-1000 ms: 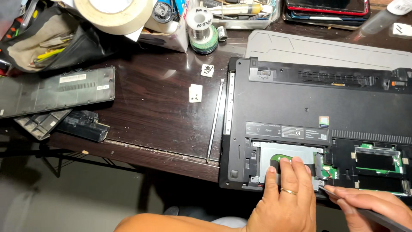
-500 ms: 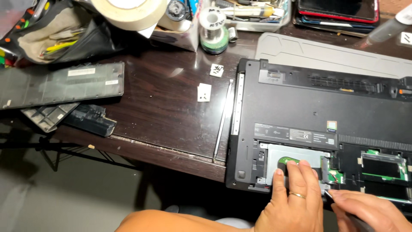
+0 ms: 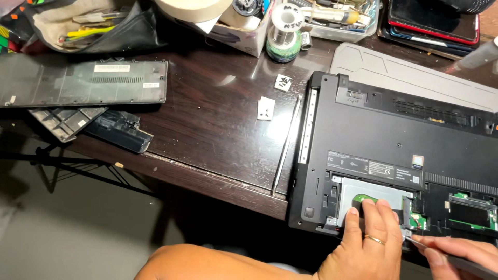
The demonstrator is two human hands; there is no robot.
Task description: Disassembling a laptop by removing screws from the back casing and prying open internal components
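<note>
The left hand (image 3: 365, 243) lies spread flat on the hard drive (image 3: 371, 196); right hand (image 3: 456, 254) pinches a thin tool (image 3: 415, 240) just beside its right edge.

White rectangular label (image 3: 374, 167) on laptop underside (image 3: 394, 129); smaller label (image 3: 112, 67) on black cover panel (image 3: 83, 83)
</note>
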